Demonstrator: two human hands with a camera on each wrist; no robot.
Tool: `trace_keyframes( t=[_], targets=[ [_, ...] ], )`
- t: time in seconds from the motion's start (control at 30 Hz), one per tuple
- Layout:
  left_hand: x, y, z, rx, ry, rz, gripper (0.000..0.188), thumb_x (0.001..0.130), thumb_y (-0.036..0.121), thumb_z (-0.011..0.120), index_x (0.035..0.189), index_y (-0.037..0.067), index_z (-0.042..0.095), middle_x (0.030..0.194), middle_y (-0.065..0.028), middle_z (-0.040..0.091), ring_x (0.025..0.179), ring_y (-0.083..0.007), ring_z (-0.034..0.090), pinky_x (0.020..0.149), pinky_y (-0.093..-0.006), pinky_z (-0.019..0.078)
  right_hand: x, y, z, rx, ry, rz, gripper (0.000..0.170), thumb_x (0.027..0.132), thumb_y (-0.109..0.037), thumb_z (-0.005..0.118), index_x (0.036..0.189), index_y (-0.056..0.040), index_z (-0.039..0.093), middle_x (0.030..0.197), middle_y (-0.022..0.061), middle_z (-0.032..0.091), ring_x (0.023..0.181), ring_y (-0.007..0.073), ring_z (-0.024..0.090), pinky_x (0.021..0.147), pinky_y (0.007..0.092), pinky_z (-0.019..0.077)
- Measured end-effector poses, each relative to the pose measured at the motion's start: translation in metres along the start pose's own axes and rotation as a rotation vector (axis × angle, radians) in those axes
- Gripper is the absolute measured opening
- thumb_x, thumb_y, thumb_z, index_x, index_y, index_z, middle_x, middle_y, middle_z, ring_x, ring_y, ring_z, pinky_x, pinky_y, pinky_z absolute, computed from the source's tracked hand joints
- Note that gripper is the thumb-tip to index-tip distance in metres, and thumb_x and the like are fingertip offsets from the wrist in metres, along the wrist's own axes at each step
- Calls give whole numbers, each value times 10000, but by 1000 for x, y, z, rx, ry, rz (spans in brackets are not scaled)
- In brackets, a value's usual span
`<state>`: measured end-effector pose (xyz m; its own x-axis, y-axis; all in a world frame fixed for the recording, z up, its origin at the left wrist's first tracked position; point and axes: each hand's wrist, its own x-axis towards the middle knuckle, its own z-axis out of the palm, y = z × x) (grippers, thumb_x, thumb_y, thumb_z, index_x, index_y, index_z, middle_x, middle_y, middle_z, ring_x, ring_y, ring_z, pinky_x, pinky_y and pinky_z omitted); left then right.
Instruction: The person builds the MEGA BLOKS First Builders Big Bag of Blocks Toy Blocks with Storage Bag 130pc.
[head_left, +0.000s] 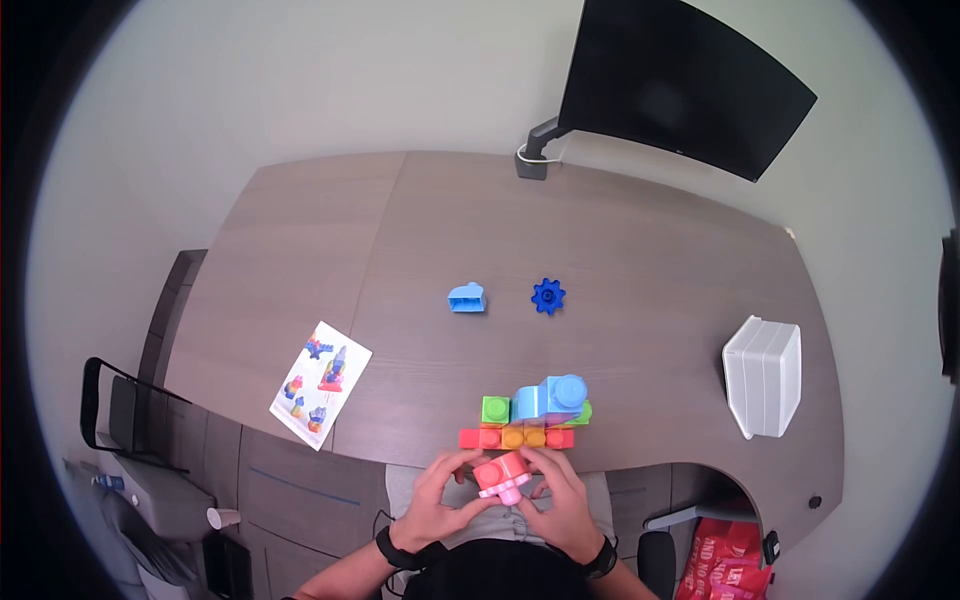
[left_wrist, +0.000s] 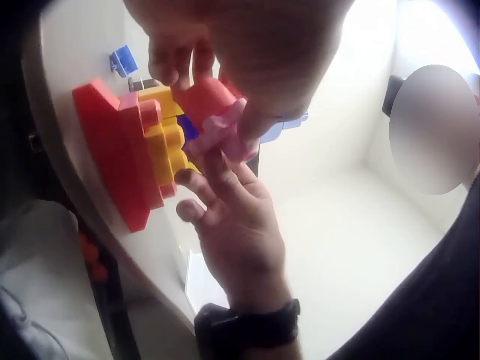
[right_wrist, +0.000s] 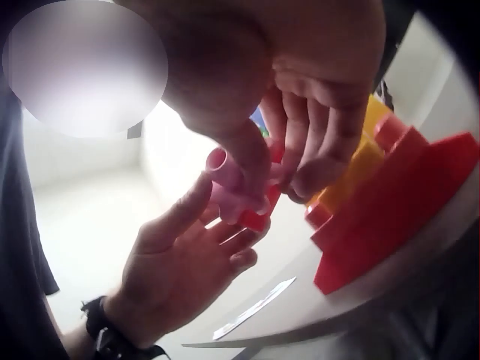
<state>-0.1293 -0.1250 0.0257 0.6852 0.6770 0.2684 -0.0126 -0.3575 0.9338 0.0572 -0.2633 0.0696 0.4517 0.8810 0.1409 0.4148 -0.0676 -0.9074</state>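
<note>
Both hands hold a red block (head_left: 502, 468) with a pink scalloped piece (head_left: 508, 492) joined to it, just off the table's front edge. My left hand (head_left: 435, 512) grips it from the left, and my right hand (head_left: 565, 508) from the right. In the left wrist view, fingertips of the right hand (left_wrist: 244, 232) touch the pink piece (left_wrist: 238, 139). The right wrist view shows the left hand (right_wrist: 180, 270) with its thumb by the pink tube end (right_wrist: 217, 159). Right beyond the hands stands a build of red, orange, green and blue blocks (head_left: 513, 436).
Farther back on the table (head_left: 420, 230) lie a light blue block (head_left: 467, 298) and a dark blue gear (head_left: 548, 296). A picture sheet (head_left: 320, 385) lies at the left, a white bin (head_left: 765, 378) at the right. A monitor (head_left: 690, 85) hangs at the back.
</note>
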Motion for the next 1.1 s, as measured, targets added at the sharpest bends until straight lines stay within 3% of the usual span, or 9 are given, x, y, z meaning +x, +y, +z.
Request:
trace_keyframes(
  t=[0.1, 0.2, 0.3, 0.4, 0.5, 0.67, 0.87, 1.0, 1.1],
  targets=[
    [4, 5, 7, -11, -16, 1, 686, 816, 143, 1045, 1416, 41, 730, 1283, -150, 822, 1099, -258, 770, 945, -371, 622, -7, -1, -11, -176, -23, -113, 667, 860, -10, 906, 1499, -48, 716, 1554, 169, 616, 1205, 286, 747, 939, 374, 658],
    [16, 5, 18, 19, -52, 127, 638, 807, 159, 1052, 1354, 33, 748, 1306, -168, 824, 1143, -276, 777, 990, -412, 630, -14, 23, -11, -206, 39, -219, 670, 863, -25, 912, 1502, -42, 713, 1518, 172, 641, 1208, 306, 747, 932, 384, 664],
    [28, 10, 20, 35, 70, 224, 617, 827, 149, 1022, 1354, 17, 730, 1316, -172, 810, 1152, -302, 770, 1007, -421, 614, -11, 29, -18, -265, 199, -266, 663, 855, -29, 922, 1484, -15, 713, 1508, 189, 641, 1217, 317, 743, 924, 386, 670],
    [31, -11, 19, -60, 327, 242, 632, 852, 141, 966, 1402, 8, 685, 1419, -191, 752, 1240, -326, 732, 1051, -430, 582, -8, 35, -19, -281, 332, -178, 642, 855, -38, 935, 1458, 5, 719, 1516, 199, 624, 1223, 309, 743, 922, 385, 675],
    [57, 7, 6, 124, 289, 155, 698, 911, 121, 854, 1549, 26, 588, 1470, -182, 694, 1286, -317, 700, 1045, -418, 529, -3, 42, -13, -273, 394, -197, 605, 866, -37, 931, 1436, 3, 732, 1513, 197, 607, 1220, 299, 742, 910, 377, 675],
    [71, -4, 7, 105, -134, -91, 870, 870, 143, 957, 1620, 10, 537, 1514, -206, 700, 1429, -348, 688, 1194, -466, 540, 1, 63, 0, -302, 358, -209, 589, 881, -31, 924, 1441, -17, 745, 1444, 178, 603, 1180, 293, 744, 898, 373, 676],
    [72, -16, 17, 108, -102, -131, 827, 917, 64, 917, 1642, 31, 521, 1459, -202, 698, 1334, -362, 731, 1106, -446, 614, 2, 67, -6, -366, 305, -129, 587, 878, -3, 891, 1447, -28, 749, 1402, 162, 624, 1131, 303, 746, 917, 397, 665],
    [77, -24, 17, 78, -125, -168, 825, 914, 81, 929, 1634, 26, 530, 1501, -215, 686, 1334, -372, 734, 1126, -447, 603, 17, 60, -27, -484, 235, -200, 583, 876, 22, 837, 1447, -43, 739, 1375, 154, 671, 1119, 314, 745, 868, 417, 660],
    [90, -18, 6, 66, -184, -157, 837, 904, 114, 949, 1628, 24, 538, 1538, -230, 672, 1370, -407, 708, 1176, -476, 567, 27, 65, -55, -374, 212, -164, 624, 862, 53, 814, 1465, -44, 686, 1347, 170, 688, 1063, 289, 737, 796, 369, 626]
  ],
)
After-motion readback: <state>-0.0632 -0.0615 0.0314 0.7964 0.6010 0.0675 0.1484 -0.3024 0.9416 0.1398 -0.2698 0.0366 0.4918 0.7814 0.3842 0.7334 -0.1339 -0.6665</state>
